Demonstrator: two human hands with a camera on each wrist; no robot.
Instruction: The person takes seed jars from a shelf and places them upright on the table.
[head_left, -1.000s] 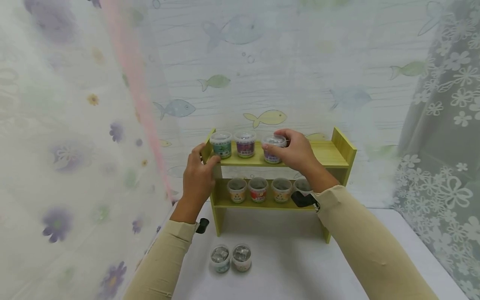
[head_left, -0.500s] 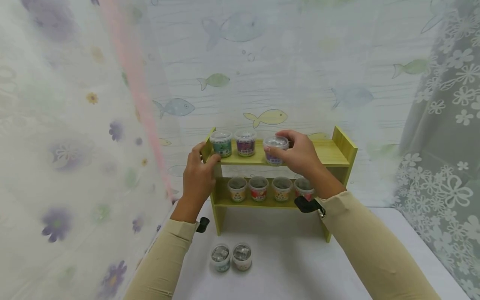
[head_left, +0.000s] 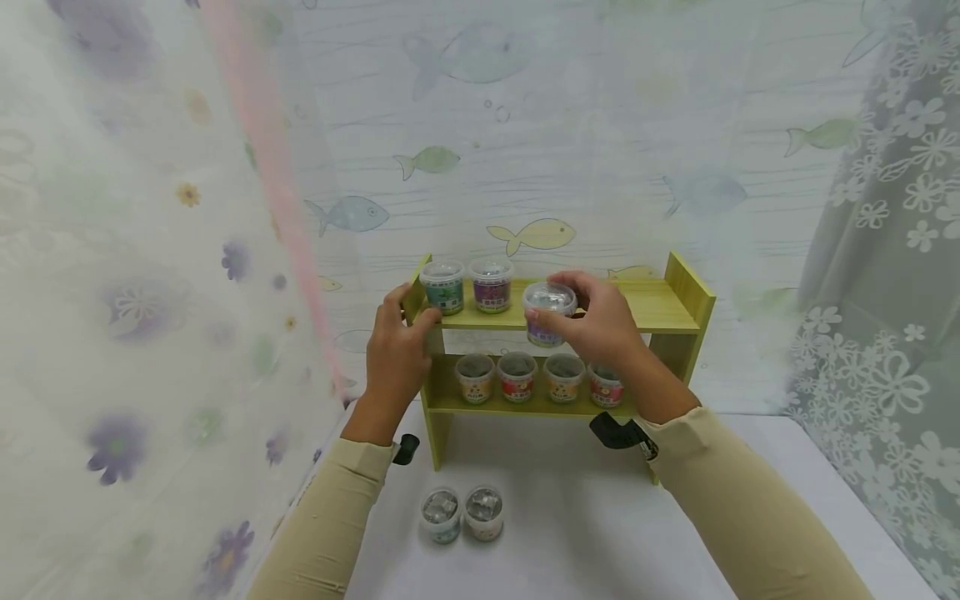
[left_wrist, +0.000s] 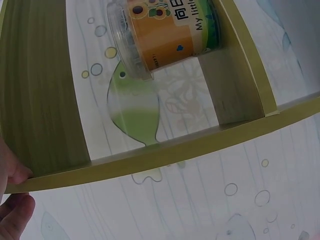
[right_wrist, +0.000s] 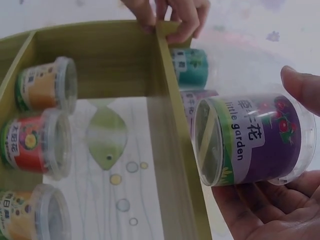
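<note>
While the left hand [head_left: 395, 354] grips the top left corner of the shelf [head_left: 660, 307], fingers [right_wrist: 172, 15] curled over its end panel, the right hand [head_left: 600, 325] holds a purple cup [head_left: 548, 314], fingers wrapped round its sides. Cup is upright in the head view, in the air just in front of the top board's front edge, roughly mid-width; its base hangs below board level and does not rest on the board. Right wrist view shows a clear lid, a purple label with flowers and "little garden" print [right_wrist: 252, 140], thumb on one side, the other fingers on the opposite side.

Top board: green cup [head_left: 442, 287] at the left end, second purple cup [head_left: 491, 285] just beside it on the right; right half of the board is bare wood. Held cup sits right of and in front of that pair, not touching them.

Lower board: four cups in a row – orange [head_left: 475, 379], red [head_left: 517, 377], orange-yellow [head_left: 564, 378], red-pink [head_left: 604, 385] – close together, upright. Left wrist view catches the orange one [left_wrist: 165, 35] from below.

Surface [head_left: 787, 467] is white; shelf stands toward its back edge. Two more lidded cups [head_left: 462, 515] stand side by side, touching, near the front edge, left of centre, well apart from the shelf. Both sleeves [head_left: 738, 500] are beige, with a black wrist mount [head_left: 615, 431] on the right arm. Fish-print backdrop [head_left: 525, 150] sits behind, floral curtains [head_left: 885, 250] at both sides.
</note>
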